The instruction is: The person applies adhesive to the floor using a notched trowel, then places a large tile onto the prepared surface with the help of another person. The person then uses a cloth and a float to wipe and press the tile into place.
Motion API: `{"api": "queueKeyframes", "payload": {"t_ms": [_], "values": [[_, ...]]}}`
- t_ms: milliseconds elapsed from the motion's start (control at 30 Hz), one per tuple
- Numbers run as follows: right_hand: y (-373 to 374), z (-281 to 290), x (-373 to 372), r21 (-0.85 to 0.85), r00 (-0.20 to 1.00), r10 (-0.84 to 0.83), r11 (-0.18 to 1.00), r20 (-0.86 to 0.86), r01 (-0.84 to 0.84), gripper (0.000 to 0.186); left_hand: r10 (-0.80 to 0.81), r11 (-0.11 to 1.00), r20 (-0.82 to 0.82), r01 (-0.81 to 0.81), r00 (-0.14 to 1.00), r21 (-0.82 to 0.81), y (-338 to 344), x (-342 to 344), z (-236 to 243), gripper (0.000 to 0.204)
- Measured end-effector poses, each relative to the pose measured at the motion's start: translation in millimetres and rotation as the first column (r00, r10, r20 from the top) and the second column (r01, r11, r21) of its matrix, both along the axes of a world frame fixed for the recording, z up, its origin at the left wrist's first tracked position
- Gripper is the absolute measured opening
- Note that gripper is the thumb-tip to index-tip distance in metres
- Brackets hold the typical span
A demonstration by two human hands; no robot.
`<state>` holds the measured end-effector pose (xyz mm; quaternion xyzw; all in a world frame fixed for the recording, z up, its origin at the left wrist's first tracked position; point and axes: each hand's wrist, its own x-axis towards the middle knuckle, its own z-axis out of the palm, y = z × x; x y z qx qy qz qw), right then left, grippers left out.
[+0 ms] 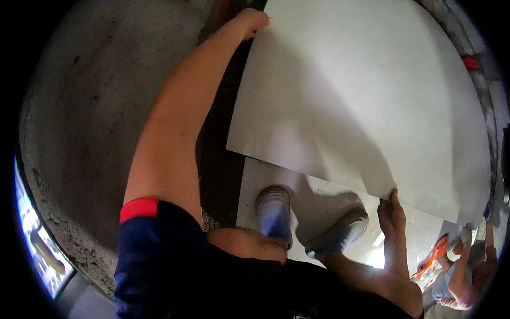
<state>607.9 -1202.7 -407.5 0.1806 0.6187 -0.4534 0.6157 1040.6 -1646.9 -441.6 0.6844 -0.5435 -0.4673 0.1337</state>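
I have the left hand (256, 22) at upper centre and right hand (392, 211) at lower right pinching the pale panel (366, 90), not yet released; support underneath I can't tell.

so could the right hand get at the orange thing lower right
Probably not: the right hand holds the edge of the pale sheet, and the orange thing sits beside another person.
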Motion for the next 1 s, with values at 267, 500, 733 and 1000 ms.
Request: {"api": "queueKeyframes", "payload": {"t_ms": [267, 500, 733, 1000], "values": [[5.3, -21.8, -1.8, -0.079, 0.996, -0.068, 0.994, 0.055, 0.072, 0.034, -0.211, 0.957, 0.332, 0.125, 0.919, 0.262, 114.2, 59.9, 30.4, 0.07], [4.6, -26.0, 9.5, -0.047, 0.989, 0.143, 0.988, -0.049, -0.145, 0.053, -0.046, 0.964, 0.107, 0.016, 0.993, 0.266, 143.2, 78.7, 19.4, 0.06], [13.4, -36.6, -1.5, -0.106, 0.998, 0.044, 0.993, -0.049, -0.049, 0.038, -0.004, 0.963, -0.124, 0.038, 0.992, 0.268, 138.5, 93.2, -20.9, 0.051], [12.5, -26.4, 12.6, -0.075, 0.989, -0.045, 0.997, -0.139, 0.034, 0.042, -0.049, 0.933, -0.175, 0.108, 0.983, 0.344, 160.3, 83.7, -8.4, 0.07]]}}
